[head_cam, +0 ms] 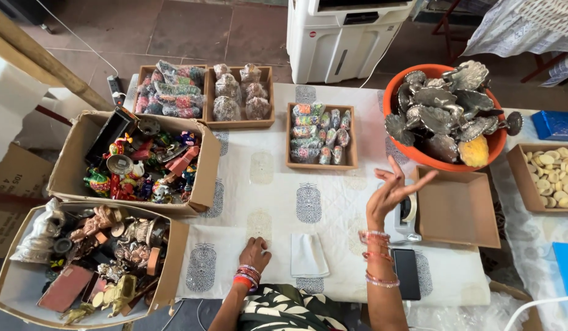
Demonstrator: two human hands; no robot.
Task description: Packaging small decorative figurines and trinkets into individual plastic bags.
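My left hand (255, 252) rests curled, knuckles down, on the white printed tablecloth (271, 190), holding nothing. A folded white cloth (308, 254) lies just to its right. My right hand (393, 190) is raised above the table with fingers spread, empty. It hovers over a white tape dispenser (404, 222), beside an empty shallow cardboard tray (457, 208). A black phone (406, 273) lies by my right forearm. Both wrists carry several bangles.
An orange bowl (419, 154) of silver metal pieces stands far right. Wooden trays of wrapped items: (320, 136), (240, 93), (169, 91). Two cardboard boxes of figurines stand at left (137, 160), (87, 263). A tray of pale discs (552, 176) sits at right; a white air cooler (342, 37) beyond.
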